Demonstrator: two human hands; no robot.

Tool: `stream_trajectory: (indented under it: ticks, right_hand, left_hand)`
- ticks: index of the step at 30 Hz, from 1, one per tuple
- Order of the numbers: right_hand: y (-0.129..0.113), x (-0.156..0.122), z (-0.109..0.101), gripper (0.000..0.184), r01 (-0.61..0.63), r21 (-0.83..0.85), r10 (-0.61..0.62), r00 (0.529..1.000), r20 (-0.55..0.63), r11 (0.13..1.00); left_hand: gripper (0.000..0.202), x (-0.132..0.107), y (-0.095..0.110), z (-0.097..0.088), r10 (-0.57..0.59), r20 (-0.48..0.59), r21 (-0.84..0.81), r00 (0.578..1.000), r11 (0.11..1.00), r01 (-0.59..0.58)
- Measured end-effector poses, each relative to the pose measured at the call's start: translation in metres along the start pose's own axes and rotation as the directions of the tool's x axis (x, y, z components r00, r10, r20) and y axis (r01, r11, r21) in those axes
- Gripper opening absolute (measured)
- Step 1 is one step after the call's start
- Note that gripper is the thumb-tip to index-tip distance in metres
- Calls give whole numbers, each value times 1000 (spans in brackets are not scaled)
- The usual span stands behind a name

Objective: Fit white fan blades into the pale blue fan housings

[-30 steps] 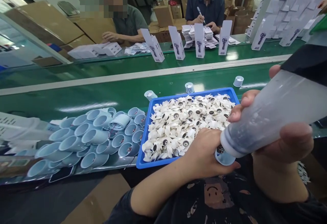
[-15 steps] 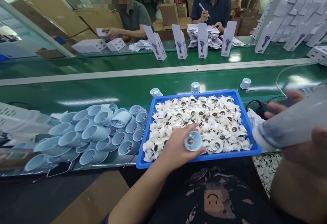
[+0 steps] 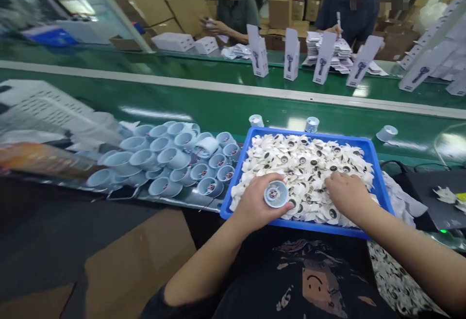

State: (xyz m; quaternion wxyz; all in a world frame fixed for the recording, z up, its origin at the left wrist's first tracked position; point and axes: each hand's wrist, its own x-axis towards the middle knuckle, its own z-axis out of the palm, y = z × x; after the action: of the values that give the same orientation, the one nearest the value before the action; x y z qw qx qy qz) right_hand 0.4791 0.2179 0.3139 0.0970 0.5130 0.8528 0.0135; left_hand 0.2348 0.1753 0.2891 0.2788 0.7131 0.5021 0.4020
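My left hand is wrapped around a light blue plastic cup-shaped housing, its round opening facing me with small wires and parts inside. This hand is above the front left part of a blue tray heaped with white fan blades, many showing dark round hubs. Toward the tray's right side, my right hand reaches into the heap with fingers bent down among the blades. Its fingertips are hidden, so what it grips cannot be seen.
Left of the tray, many light blue housings lie piled. Three single housings stand beyond it, including one at the middle. White boxes line the far side of the green bench. Two people work there. A dark device sits at right.
My right hand no longer holds the large translucent cylinder and has come left into the fan blades. My left hand keeps the blue housing. The view has turned left.
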Motion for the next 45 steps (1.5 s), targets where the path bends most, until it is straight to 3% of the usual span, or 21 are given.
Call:
stream_trajectory:
  ticks: [5, 7, 9, 10, 11, 12, 13, 14, 15, 16, 18, 20, 22, 24, 29, 33, 36, 39, 41, 43, 45]
  right_hand:
    - [0, 6, -16, 22, -48, -73, 54, 995, 84, 996]
    - [4, 0, -26, 19, -71, -79, 77, 995, 67, 994]
    - [5, -10, -32, 16, -22, 222, 21, 1000, 10, 975]
    - [3, -15, -33, 19, 32, 503, -21, 999, -27, 864]
    - [0, -19, -31, 24, 86, 770, -52, 996, -68, 633]
    - [-4, -23, -28, 27, 118, 932, -65, 993, -102, 342]
    - [-9, -24, -24, 30, 122, 988, -64, 991, -116, 98]
    - [-15, -26, -20, 32, 106, 994, -63, 992, -108, -35]
    - [-20, -26, -16, 33, 92, 992, -62, 993, -97, -86]
    - [-25, -26, -14, 32, 86, 992, -58, 994, -92, -95]
    - [-34, -28, -16, 23, 132, 991, -33, 991, -131, 20]
    - [-41, -30, -24, 16, 237, 918, -9, 969, -247, 318]
    - [-46, -33, -32, 17, 320, 708, -51, 926, -373, 629]
    - [-50, -34, -37, 15, 352, 554, -103, 897, -430, 754]
    - [-54, -25, -35, 13, 394, 563, -117, 879, -463, 726]
    - [-54, -19, -30, 8, 356, 645, -89, 909, -408, 676]
    - [-48, -28, -33, 11, 385, 678, -94, 900, -425, 626]
    - [-34, -51, -38, 23, 448, 773, -192, 893, -406, 449]
    - [-23, -68, -36, 27, 467, 814, -216, 884, -415, 346]
    - [-16, -82, -28, 23, 436, 823, -95, 897, -432, 363]
    - [-13, -88, -17, 22, 372, 842, 112, 889, -444, 391]
  left_hand:
    - [59, -3, 2, 3, -123, -10, -126, 992, 985, 121]
    - [54, -5, 1, 1, -26, -11, -108, 1000, 994, 25]
    - [55, -8, 2, -1, 126, -1, -47, 992, 991, -126]
    - [58, -8, 2, -2, 189, 15, -23, 982, 982, -188]
    - [62, -9, 4, -2, 228, 34, -11, 973, 974, -228]
    - [66, -9, 6, -2, 239, 58, -6, 969, 971, -239]
    - [68, -9, 8, -2, 228, 89, -1, 970, 973, -229]
    - [68, -8, 11, -2, 208, 118, 9, 971, 978, -210]
    - [66, -7, 13, -1, 187, 145, 24, 972, 981, -193]
    - [63, -6, 16, -1, 171, 168, 42, 971, 983, -180]
    - [54, -3, 20, 1, 182, 182, 71, 966, 978, -197]
    - [43, 0, 22, 3, 239, 160, 97, 958, 962, -256]
    - [33, 0, 24, 5, 305, 136, 131, 943, 937, -322]
    - [27, -1, 25, 8, 363, 94, 162, 927, 913, -374]
    - [28, -6, 28, 14, 377, -42, 189, 925, 913, -363]
    - [31, -7, 31, 17, 345, -24, 171, 938, 926, -336]
    - [36, -10, 30, 13, 333, 18, 152, 943, 931, -332]
    - [50, -11, 21, -4, 304, 46, 186, 951, 933, -307]
    - [62, -2, 10, -24, 234, 11, 247, 972, 942, -229]
    - [68, 22, -4, -47, 94, -43, 334, 995, 940, -74]
    - [67, 60, -19, -69, -83, -101, 429, 991, 895, 119]
